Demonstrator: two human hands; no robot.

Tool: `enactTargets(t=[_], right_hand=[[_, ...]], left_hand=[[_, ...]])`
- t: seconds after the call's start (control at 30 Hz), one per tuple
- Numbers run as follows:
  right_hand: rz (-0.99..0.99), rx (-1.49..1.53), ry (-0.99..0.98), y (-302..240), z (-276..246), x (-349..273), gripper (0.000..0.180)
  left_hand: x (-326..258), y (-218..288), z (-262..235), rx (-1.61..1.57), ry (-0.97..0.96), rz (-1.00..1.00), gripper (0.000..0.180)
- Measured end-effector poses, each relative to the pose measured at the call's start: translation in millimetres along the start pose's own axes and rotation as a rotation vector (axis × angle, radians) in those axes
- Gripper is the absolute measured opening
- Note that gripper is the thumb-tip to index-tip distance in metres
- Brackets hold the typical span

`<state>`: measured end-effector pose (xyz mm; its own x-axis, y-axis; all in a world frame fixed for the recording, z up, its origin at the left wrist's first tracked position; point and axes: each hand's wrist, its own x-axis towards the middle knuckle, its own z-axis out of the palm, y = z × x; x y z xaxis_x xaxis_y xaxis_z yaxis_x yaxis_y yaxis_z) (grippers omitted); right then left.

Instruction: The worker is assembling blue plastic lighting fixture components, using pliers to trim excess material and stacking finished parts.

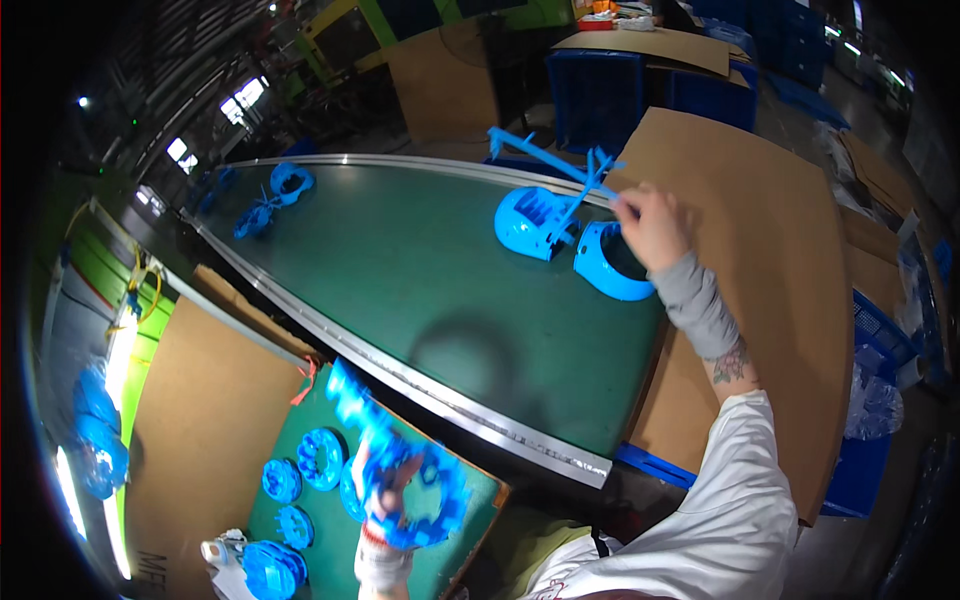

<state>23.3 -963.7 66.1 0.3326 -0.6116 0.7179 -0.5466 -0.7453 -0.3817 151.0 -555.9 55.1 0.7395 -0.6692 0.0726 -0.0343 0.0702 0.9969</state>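
White sleeve [725, 490] foremost: right hand [653, 228] pinches blue sprue [548, 158], left hand [382, 490] clasps toothed ring [453, 500]; smaller rings [281, 481] beside left seem done, shells [525, 225] beside right pending.

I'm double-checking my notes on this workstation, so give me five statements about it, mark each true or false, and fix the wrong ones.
1. The right hand grips a blue branching piece. True.
2. The left hand is empty. False: the left hand holds a blue ring-shaped part.
3. The conveyor belt is red. False: the conveyor belt is green.
4. A brown cardboard sheet is right of the belt. True.
5. Both hands are bundled together. False: they are apart.
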Motion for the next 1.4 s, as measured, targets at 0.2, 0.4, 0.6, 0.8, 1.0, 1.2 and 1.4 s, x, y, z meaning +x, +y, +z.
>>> enactTargets(t=[0.2, 0.4, 0.6, 0.8, 1.0, 1.2, 1.4], right_hand=[[-0.102, -0.404, -0.059, 61, 91, 133, 0.038], [-0.569, 0.306, -0.697, 68, 81, 70, 0.088], [-0.769, 0.129, -0.350, 88, 106, 36, 0.049], [-0.551, 0.315, -0.489, 21, 154, 14, 0.040], [0.059, 1.238, -0.369, -97, 82, -62, 0.033], [0.717, 1.615, -1.213, -233, 2, -176, 0.029], [0.240, 1.153, -2.039, -435, -53, -281, 0.030]], left_hand=[[-24, -8, -45, 0.401, 0.062, 0.186, 0.031], [-130, -35, -164, 0.211, 0.437, -0.297, 0.023], [-199, -79, -244, -0.477, 0.302, -0.662, 0.030], [-225, -102, -261, 1.222, 0.453, -0.934, 0.050], [-223, -107, -284, 1.218, 0.444, -0.721, 0.061], [-217, -20, -235, 0.598, 0.696, 0.167, 0.089], [-237, -74, -195, -0.872, 0.505, 0.472, 0.082]])
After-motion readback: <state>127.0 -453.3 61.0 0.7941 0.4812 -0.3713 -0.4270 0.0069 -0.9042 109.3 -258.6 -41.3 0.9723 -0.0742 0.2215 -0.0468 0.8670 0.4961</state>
